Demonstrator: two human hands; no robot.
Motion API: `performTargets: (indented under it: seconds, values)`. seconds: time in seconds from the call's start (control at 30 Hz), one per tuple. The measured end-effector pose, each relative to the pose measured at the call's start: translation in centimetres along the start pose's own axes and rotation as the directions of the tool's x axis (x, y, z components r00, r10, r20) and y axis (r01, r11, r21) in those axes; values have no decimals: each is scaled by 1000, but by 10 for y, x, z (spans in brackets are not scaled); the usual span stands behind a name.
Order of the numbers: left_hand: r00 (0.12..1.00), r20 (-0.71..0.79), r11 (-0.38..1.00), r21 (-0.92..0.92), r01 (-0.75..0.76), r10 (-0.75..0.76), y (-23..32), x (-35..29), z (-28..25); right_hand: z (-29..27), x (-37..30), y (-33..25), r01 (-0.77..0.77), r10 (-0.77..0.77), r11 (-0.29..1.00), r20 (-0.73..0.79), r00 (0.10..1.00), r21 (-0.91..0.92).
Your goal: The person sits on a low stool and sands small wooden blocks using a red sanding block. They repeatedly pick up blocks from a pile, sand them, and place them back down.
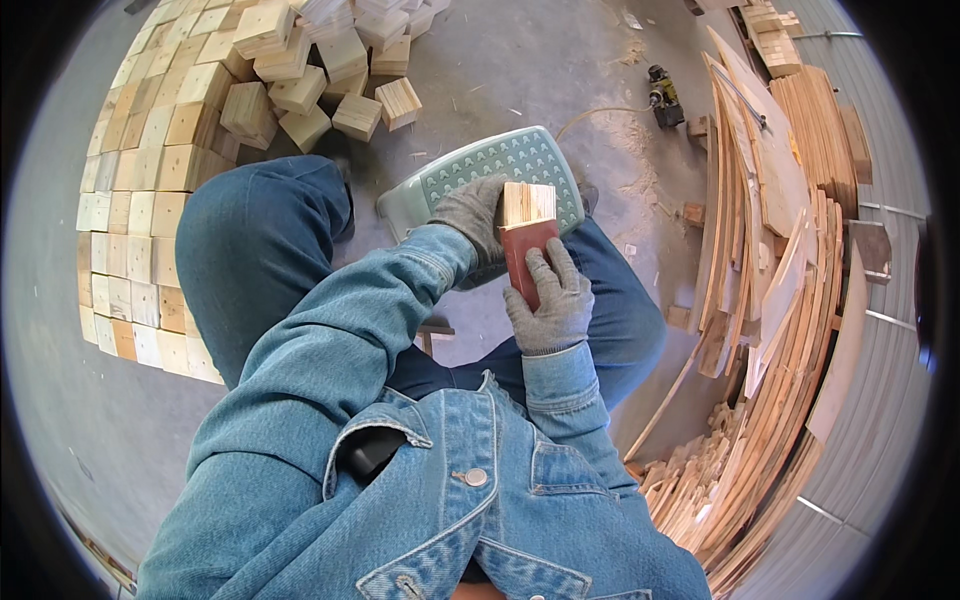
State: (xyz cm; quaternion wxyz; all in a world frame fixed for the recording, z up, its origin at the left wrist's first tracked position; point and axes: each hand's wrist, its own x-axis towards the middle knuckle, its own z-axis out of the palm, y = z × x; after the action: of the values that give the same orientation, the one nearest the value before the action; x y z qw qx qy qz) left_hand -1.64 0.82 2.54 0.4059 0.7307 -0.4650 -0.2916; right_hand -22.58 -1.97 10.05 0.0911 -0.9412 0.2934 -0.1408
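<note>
A small pale wooden block (530, 203) with layered grain is held above a light green plastic step stool (500, 158) between my knees. My left hand (472, 215), in a grey knit glove, grips the block from its left side; some of its fingers are hidden behind it. In a matching glove, my right hand (553, 305) has its fingers closed over a flat reddish-brown piece of sandpaper (522, 250). The sandpaper lies against the near part of the block. Whether it is wrapped around a backing cannot be seen.
Stacked wooden blocks (140, 215) form a wall at my left, with loose blocks (345, 55) heaped at its far end. A cordless drill (663, 97) and sawdust (640, 180) lie on the concrete floor. Boards and offcuts (770, 330) are piled along the right.
</note>
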Motion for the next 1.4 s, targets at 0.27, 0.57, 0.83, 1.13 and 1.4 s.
performTargets:
  seconds: [0.27, 0.57, 0.83, 1.13, 1.4]
  values:
    - [997, 76, 1000, -2, 31, -31, 0, 5, -4, 24, 48, 5, 6, -11, 999, -83, 996, -53]
    - [997, 73, 999, -21, 28, -26, -7, 9, 3, 43, 104, 15, -22, 11, 994, -106, 994, -106]
    - [993, 118, 998, 69, 11, -19, -12, 10, 9, 15, 35, 5, -9, 9, 1000, -10, 1000, 14]
    - [994, 99, 999, 18, 44, -46, -2, 5, 0, 12, 29, 5, 12, -10, 999, -37, 999, 40]
    - [999, 27, 998, -33, 44, -43, -1, 5, 5, 32, 108, 24, -43, 42, 999, -92, 995, -12]
